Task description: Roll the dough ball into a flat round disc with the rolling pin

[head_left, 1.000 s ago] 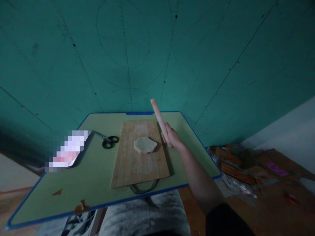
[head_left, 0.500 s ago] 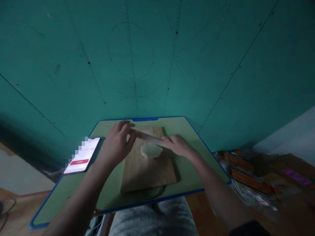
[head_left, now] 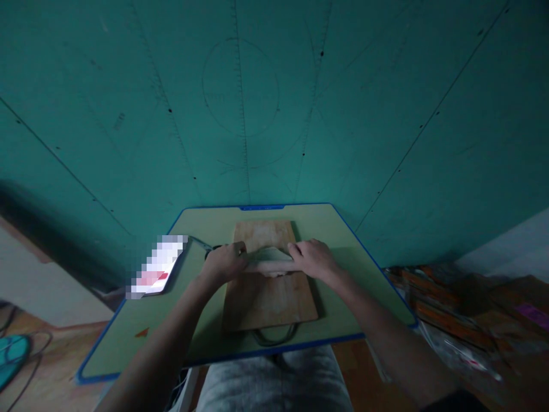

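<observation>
One metal handle sticks out of your cutting board on the side toward you, probably turned that way so the flat wood lies free under your work. Two hands come next: your left hand curls its fingers around one end of the rolling pin, and your right hand wraps the other, likely so that pressure stays even. Whether the fingertips meet underneath, you cannot tell from here. That single pin lies crosswise over one flat piece of dough, which rests on the board between your hands and shows on both sides of the pin. Beyond your left hand, partly hidden, lies one pair of scissors, near one phone, both seemingly set aside to leave room.
</observation>
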`<state>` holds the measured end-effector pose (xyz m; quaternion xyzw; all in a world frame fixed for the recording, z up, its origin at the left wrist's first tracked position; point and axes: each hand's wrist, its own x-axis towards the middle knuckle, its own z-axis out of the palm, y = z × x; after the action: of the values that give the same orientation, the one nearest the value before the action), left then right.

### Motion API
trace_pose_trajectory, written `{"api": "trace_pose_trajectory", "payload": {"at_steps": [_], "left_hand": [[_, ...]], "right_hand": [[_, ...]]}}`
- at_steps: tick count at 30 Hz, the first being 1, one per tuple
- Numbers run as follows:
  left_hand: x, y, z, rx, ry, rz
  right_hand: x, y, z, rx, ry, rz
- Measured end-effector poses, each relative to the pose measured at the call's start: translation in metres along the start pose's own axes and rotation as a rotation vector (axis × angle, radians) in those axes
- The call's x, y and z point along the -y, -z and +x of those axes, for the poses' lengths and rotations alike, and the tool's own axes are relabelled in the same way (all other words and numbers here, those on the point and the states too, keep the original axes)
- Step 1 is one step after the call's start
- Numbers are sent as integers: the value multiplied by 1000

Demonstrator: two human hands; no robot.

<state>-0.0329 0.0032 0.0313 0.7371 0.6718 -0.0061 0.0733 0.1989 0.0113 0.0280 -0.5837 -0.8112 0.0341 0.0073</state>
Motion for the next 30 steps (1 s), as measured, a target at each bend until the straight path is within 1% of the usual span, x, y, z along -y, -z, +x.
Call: {"api": "trace_pose_trajectory", "payload": {"at_steps": [3,8,12,13,15,19,21,25,30], "left_hand": [[5,-8,7,-9,-68,43],[11,-22,8,-15,-226,113],[12,-31,-3,-80,-301,201],[11,-32,-5,-104,-297,212],[9,-33,-10,-129,-237,193],[-1,-27,-19,-92,-30,70],[-6,-24,-23,-78,29,35],[-10,-24,-32,-83,37,60],[-11,-27,-42,-97,7,113]], "right_hand": [[0,0,2,37,33,-26],[0,-4,7,74,-86,48],[2,-6,7,124,-111,75],[3,-6,7,133,-117,74],[4,-6,6,148,-128,67],[6,-5,1,161,-121,32],[8,-3,-3,162,-104,14],[11,-2,-14,141,-62,-40],[12,-15,-23,26,-85,-47]]}}
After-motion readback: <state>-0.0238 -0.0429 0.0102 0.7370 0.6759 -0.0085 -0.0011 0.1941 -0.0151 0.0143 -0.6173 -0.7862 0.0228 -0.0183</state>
